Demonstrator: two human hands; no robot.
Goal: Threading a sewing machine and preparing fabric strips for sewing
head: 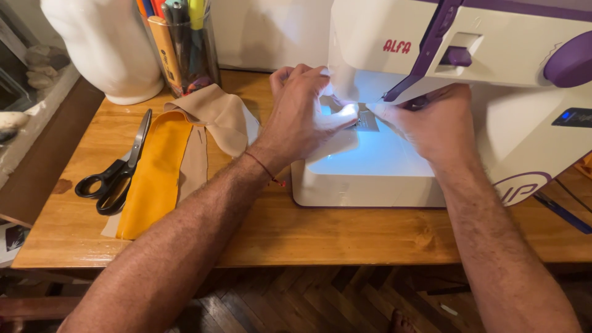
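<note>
Pale fabric: a light piece (336,143) lies on the lit bed of the sewing machine (431,55), centre of the frame, with its far end under the needle area.
Left hand: your left hand (302,114) lies flat on that piece, fingers spread and pressing, thumb stretched toward the metal plate (367,120); it grips nothing, only pins the cloth down.
Right hand: your right hand (441,120) sits just right of the plate, fingers curled in toward the needle; whether they pinch cloth or thread I cannot tell.
Doing it well: keep your fingertips flat and to the sides of the needle line, hold the piece smooth with even pressure from both hands, and let the light on the bed show you the edge.
In the way: the machine's head hides the needle and foot from you, and your left thumb lies very close to them.
Around, left of frame: orange strip (157,172) on tan cloth (219,114), black scissors (117,172) touching the strip's edge, all well apart from your hands.
Upper left: clear cup of pens (185,46) beside a white vase (108,43).
Surface: wooden table (345,237).
</note>
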